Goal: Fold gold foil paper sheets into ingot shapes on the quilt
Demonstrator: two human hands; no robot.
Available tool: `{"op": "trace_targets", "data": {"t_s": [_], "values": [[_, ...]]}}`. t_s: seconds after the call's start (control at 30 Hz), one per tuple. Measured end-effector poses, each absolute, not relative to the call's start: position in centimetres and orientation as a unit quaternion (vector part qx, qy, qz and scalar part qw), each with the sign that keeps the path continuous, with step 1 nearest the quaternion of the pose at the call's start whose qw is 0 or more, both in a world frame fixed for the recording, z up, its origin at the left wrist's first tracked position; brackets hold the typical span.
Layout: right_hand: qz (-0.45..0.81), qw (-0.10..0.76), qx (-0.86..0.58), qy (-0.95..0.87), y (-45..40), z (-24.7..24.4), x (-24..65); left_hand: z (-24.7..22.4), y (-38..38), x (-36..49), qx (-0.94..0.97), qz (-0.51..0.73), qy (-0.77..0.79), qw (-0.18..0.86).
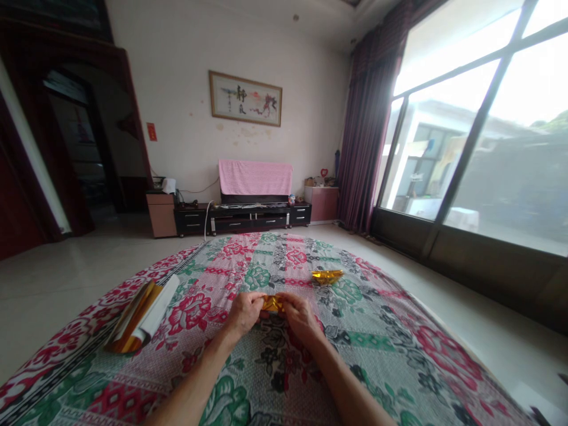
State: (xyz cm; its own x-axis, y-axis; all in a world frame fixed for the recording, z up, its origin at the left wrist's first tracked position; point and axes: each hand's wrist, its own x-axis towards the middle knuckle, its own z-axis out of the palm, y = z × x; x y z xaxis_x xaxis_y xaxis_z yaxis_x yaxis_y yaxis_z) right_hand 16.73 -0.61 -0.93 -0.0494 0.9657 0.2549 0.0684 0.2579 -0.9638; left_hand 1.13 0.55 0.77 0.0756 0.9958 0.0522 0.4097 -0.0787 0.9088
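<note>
Between my two hands, just above the flowered tablecloth [284, 378], is a small piece of shiny gold foil paper [273, 303]. My left hand [247, 310] pinches its left end, and my right hand [302, 316] pinches the right end. The fingers of both hands are closed and partly cover the foil. Beyond my right hand lies a folded gold foil piece [327, 277], touched by neither hand. Off to the left rests a loosely curled stack of gold foil sheets [141, 316] with a white underside showing.
The cloth's rounded far edge faces a low black TV cabinet [235, 223] on the tiled floor. A pink cloth [256, 177] covers the television. Purple curtains [366, 130] and large windows [501, 142] stand to the right, a dark doorway [84, 142] to the left.
</note>
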Motion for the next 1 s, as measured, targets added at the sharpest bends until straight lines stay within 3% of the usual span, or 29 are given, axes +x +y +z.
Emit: {"op": "trace_targets", "data": {"t_s": [0.5,1.0], "values": [[0.440,0.533,-0.432,-0.579,-0.5,-1.2,16.7,0.5,0.5,1.0,0.636,0.384,0.564,0.360],[0.433,0.532,-0.420,-0.593,-0.8,-0.4,16.6,1.7,-0.3,1.2,0.621,0.391,0.546,0.404]]}}
